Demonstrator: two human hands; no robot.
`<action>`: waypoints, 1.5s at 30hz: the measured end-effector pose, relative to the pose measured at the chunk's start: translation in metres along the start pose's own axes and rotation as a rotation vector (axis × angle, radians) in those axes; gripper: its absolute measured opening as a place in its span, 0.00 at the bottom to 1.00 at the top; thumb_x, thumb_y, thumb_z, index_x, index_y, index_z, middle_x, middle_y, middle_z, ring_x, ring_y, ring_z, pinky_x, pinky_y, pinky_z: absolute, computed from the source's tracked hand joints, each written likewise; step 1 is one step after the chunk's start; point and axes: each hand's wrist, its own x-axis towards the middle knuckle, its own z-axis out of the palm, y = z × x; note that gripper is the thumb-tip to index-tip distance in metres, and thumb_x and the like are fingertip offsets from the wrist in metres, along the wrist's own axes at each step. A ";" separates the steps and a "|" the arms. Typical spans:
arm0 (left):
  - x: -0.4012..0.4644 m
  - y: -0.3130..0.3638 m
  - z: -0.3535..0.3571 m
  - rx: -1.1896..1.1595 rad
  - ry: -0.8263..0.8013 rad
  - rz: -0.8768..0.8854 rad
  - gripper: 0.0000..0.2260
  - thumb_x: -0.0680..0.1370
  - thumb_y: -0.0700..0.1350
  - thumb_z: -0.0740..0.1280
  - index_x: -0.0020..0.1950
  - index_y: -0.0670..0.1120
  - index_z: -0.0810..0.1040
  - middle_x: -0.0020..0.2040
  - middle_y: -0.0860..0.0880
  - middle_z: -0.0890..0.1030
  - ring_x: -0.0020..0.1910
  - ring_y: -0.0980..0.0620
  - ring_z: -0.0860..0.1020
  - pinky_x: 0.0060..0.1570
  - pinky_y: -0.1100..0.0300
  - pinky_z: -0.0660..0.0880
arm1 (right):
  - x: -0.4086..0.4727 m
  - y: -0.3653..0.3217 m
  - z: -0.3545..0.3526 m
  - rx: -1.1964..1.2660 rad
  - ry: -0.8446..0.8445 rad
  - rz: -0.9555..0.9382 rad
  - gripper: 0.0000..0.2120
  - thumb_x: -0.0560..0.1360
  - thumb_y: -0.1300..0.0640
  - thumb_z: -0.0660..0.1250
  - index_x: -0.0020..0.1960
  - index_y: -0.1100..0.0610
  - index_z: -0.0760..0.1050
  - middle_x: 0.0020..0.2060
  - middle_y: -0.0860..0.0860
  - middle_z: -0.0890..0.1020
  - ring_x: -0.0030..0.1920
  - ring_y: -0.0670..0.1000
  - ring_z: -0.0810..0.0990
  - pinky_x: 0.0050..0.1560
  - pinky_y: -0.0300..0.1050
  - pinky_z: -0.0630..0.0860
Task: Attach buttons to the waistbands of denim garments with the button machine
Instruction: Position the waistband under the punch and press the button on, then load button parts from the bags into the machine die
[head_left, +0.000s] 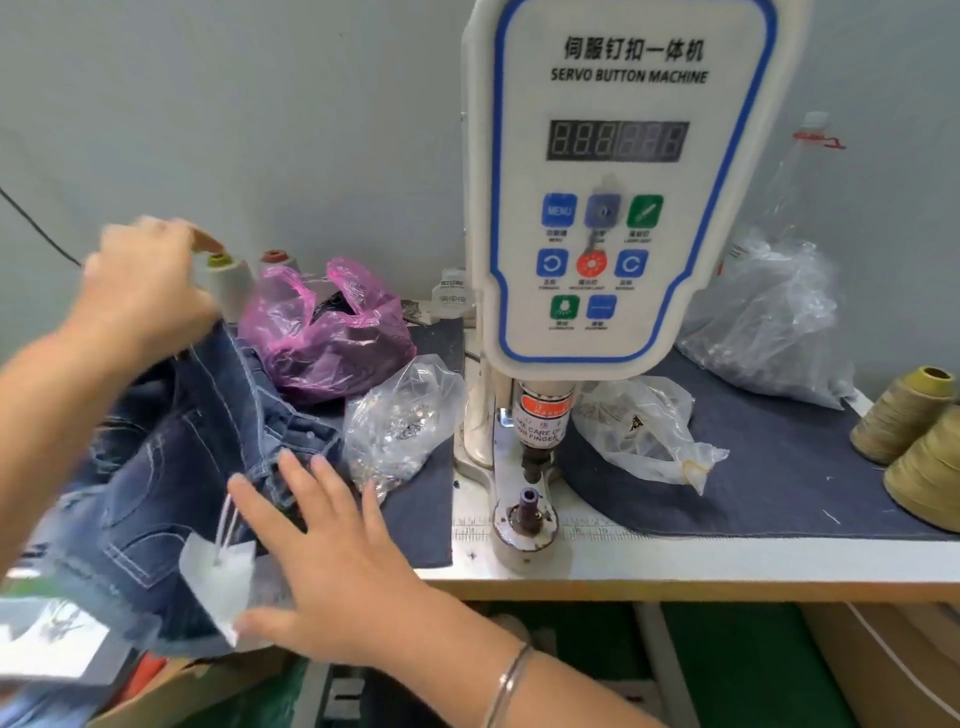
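Currently left hand (140, 291) grips denim garment (171, 467) at worktop's (727, 566) left edge, apparently by the waistband; right hand (332, 561) spread flat on it. Risk: dangling tag (218, 577) snagging, fingers near button machine (530, 514) die.

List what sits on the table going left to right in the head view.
denim garment → pink plastic bag → clear bag of metal parts → button machine → small clear bag → olive thread cones
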 end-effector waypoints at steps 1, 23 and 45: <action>-0.012 0.017 0.008 0.026 -0.022 0.084 0.22 0.69 0.32 0.65 0.61 0.45 0.77 0.61 0.37 0.76 0.63 0.36 0.71 0.62 0.40 0.71 | 0.007 0.005 0.008 -0.045 -0.009 0.025 0.41 0.76 0.45 0.66 0.77 0.42 0.40 0.78 0.48 0.39 0.76 0.54 0.34 0.71 0.66 0.34; -0.075 0.079 0.162 0.029 -0.448 0.242 0.11 0.79 0.51 0.63 0.59 0.59 0.79 0.58 0.53 0.80 0.56 0.50 0.78 0.51 0.57 0.72 | -0.135 0.115 -0.097 0.370 0.830 0.350 0.15 0.77 0.63 0.66 0.36 0.47 0.80 0.27 0.51 0.79 0.24 0.47 0.71 0.27 0.43 0.67; -0.075 0.076 0.157 -0.443 -0.492 -0.067 0.05 0.75 0.47 0.69 0.39 0.53 0.78 0.39 0.56 0.81 0.39 0.53 0.79 0.40 0.58 0.76 | -0.143 0.193 -0.072 0.089 0.655 0.619 0.09 0.77 0.57 0.67 0.39 0.50 0.80 0.32 0.43 0.81 0.37 0.41 0.78 0.36 0.38 0.73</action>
